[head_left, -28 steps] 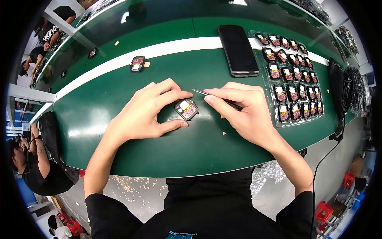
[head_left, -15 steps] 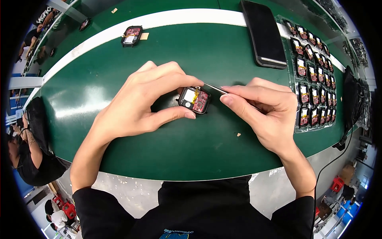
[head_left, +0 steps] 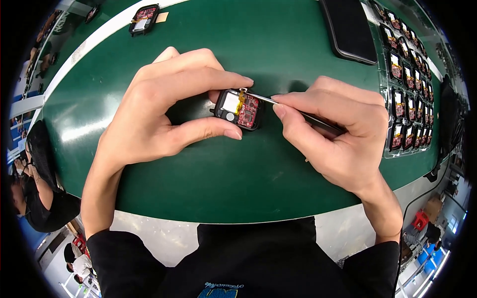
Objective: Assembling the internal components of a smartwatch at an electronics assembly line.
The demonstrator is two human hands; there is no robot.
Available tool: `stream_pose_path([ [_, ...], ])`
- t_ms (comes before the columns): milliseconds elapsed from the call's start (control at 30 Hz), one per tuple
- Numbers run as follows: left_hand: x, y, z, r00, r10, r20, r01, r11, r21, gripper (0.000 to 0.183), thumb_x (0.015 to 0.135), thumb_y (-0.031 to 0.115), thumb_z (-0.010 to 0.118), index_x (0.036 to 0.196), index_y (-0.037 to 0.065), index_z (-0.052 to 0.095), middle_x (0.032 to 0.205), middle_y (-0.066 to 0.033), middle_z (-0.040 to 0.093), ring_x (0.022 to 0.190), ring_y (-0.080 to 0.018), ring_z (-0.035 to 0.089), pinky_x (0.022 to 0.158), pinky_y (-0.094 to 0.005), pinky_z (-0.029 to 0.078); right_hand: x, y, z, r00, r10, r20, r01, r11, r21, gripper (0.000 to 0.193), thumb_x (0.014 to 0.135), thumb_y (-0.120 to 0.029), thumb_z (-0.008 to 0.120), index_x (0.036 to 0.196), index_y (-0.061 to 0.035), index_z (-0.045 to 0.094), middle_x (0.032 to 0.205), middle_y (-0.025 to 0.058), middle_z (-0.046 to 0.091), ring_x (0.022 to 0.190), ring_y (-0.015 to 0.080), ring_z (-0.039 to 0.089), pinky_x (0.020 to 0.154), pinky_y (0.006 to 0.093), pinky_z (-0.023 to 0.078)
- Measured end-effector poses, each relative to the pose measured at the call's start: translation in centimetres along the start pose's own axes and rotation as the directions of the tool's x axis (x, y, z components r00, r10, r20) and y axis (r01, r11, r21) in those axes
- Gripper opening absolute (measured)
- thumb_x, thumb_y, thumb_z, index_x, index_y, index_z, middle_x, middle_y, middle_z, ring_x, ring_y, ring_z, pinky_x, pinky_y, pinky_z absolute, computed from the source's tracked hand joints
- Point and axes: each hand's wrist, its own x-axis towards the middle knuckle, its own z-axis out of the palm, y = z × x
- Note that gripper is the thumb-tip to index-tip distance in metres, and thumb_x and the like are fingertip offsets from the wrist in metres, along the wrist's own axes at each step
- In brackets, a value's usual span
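A fine metal tool is working at the black module

At the far left, a second module is lying on the green desk, a tan piece sitting beside it. Nearer, the left hand is closing lightly around the black module, thumb at its lower edge, forefinger by its upper one. The module is lying between the hands, on or just above the desk; which, I cannot tell. Its white block and red board are facing up. The tool's tip is meeting a small pale tab; the step in hand seems to be fine handling of that tab. The right hand is pinching the tool. The next move is probably calling for a steady module and a light, exact tip. Farther right, a black phone and a clear tray of similar modules are lying.
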Motion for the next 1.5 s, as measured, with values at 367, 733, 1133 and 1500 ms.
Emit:
stream_pose_path([
  [367,0.1,0.2,-0.2,0.996,-0.079,-0.032,0.078,0.996,-0.034,0.066,0.068,0.038,0.102,0.119,0.001,0.081,0.093,-0.0034,0.073,0.075,-0.0147,0.048,0.068,-0.0298,0.036,-0.3,-0.1,0.1,0.985,-0.154,-0.080,0.140,0.977,-0.163,0.023,0.082,0.006,0.087,0.105,0.0024,0.087,0.070,0.0016,0.067,0.050,0.0048,0.045,0.048,0.0241,0.030],
  [733,0.4,-0.3,-0.4,0.998,-0.058,-0.009,0.058,0.998,-0.025,0.066,0.067,0.040,0.101,0.116,0.002,0.082,0.089,-0.0030,0.071,0.070,-0.0143,0.044,0.068,-0.0304,0.036,-0.3,0.6,1.0,0.954,-0.283,-0.096,0.256,0.940,-0.224,0.026,0.081,0.009,0.087,0.105,0.0016,0.087,0.073,0.0036,0.069,0.053,0.0081,0.053,0.047,0.0249,0.033],
  [1133,0.4,-1.1,-1.2,0.995,-0.062,0.075,0.076,0.977,-0.199,0.074,0.072,0.051,0.098,0.122,-0.001,0.082,0.095,-0.0056,0.073,0.072,-0.0133,0.046,0.068,-0.0307,0.035,0.0,0.1,-0.3,1.000,-0.020,0.007,0.020,0.999,0.041,0.015,0.088,0.005,0.084,0.103,0.0025,0.087,0.069,0.0039,0.068,0.054,0.0071,0.055,0.049,0.0251,0.034],
  [1500,0.4,-1.1,-1.1,0.997,-0.030,0.078,0.039,0.993,-0.115,0.072,0.071,0.050,0.099,0.121,0.001,0.082,0.099,-0.0063,0.075,0.082,-0.0153,0.054,0.067,-0.0295,0.036,-0.1,0.2,-0.2,0.999,-0.022,0.033,0.021,1.000,0.014,0.015,0.087,0.006,0.084,0.102,0.0022,0.087,0.069,0.0038,0.068,0.055,0.0070,0.055,0.049,0.0249,0.034],
])
